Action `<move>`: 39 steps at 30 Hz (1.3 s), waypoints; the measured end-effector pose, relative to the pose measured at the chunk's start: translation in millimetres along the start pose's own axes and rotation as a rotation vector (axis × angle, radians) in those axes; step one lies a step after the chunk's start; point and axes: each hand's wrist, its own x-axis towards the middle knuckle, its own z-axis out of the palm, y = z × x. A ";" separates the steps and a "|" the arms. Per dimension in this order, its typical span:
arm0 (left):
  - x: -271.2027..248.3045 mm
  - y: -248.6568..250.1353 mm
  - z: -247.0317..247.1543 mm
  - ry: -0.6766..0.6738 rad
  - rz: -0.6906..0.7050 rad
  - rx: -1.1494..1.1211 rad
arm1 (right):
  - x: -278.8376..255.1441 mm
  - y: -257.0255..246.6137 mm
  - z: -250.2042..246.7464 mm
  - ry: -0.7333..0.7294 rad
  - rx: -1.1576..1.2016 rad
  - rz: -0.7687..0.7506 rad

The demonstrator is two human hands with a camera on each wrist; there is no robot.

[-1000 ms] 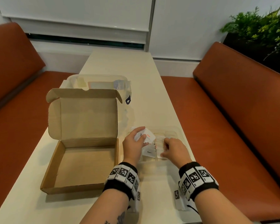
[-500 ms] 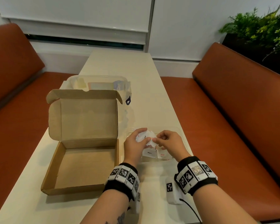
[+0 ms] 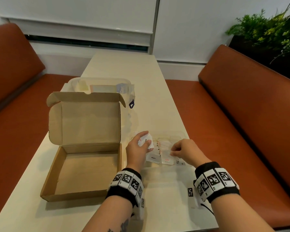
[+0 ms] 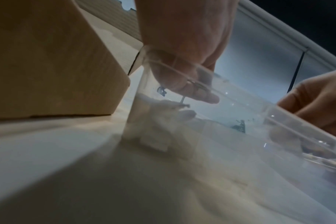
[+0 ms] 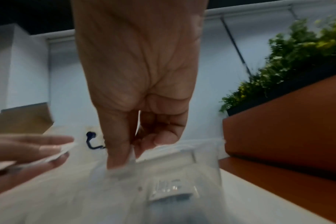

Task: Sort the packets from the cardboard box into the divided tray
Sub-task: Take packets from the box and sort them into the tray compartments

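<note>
Two hands work over the clear divided tray (image 3: 177,134) at three o'clock of the emptied cardboard box (image 3: 84,166): the left hand (image 3: 137,150) clutches several white packets (image 3: 146,141), the right hand (image 3: 185,150) pinches one packet (image 5: 132,153) above a compartment, so placing it comes next, probably.

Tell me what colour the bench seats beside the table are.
Rust-orange upholstered bench seats, clearest in the head view.

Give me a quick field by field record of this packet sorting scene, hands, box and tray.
left hand: holds a bunch of white packets over the tray's left end
right hand: pinches one packet over the tray
divided tray: clear, right of the box, packets inside
cardboard box: lid open, no packets visible inside
lidded container: clear, behind the box
</note>
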 end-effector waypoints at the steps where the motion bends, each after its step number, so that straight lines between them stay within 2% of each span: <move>1: 0.1 -0.3 0.1 -0.001 -0.002 -0.002 | 0.8 -0.4 2.6 -0.033 -0.073 -0.016; 4: 0.6 -1.4 0.3 -0.004 -0.008 0.000 | 5.2 -2.2 13.2 -0.068 -0.172 -0.040; 7: 1.4 -2.3 -0.3 -0.014 -0.011 0.008 | 6.6 -3.0 25.3 -0.041 -0.227 -0.054; 11: 2.4 -3.0 -0.8 -0.045 -0.015 0.010 | 5.9 0.4 35.1 0.057 -0.189 -0.063; 17: 2.5 -3.2 -1.5 -0.083 -0.036 0.011 | 6.0 2.3 37.5 0.095 -0.159 -0.049; 19: 2.6 -2.7 -1.6 -0.101 -0.041 0.010 | 5.1 -0.4 35.2 0.175 -0.057 -0.053; 21: 2.5 -2.4 -1.7 -0.114 -0.051 0.008 | 5.5 -7.2 31.0 0.296 0.112 -0.075; 23: 2.4 -2.7 -1.7 -0.127 -0.060 0.008 | 6.7 -18.2 26.0 0.353 0.303 -0.089; 29: 3.4 -3.2 -1.6 -0.131 -0.088 0.018 | 11.9 -38.9 23.7 0.159 0.673 -0.007; 33: 4.5 -5.3 -0.8 -0.123 -0.098 -0.027 | 16.0 -40.8 24.7 0.220 0.792 0.043; 36: 6.0 -7.7 -1.2 -0.060 -0.086 -0.010 | 18.4 -40.9 24.3 0.254 0.856 0.061; 39: 6.7 -8.7 -1.3 0.018 -0.039 0.037 | 19.6 -40.3 23.6 0.307 0.820 0.055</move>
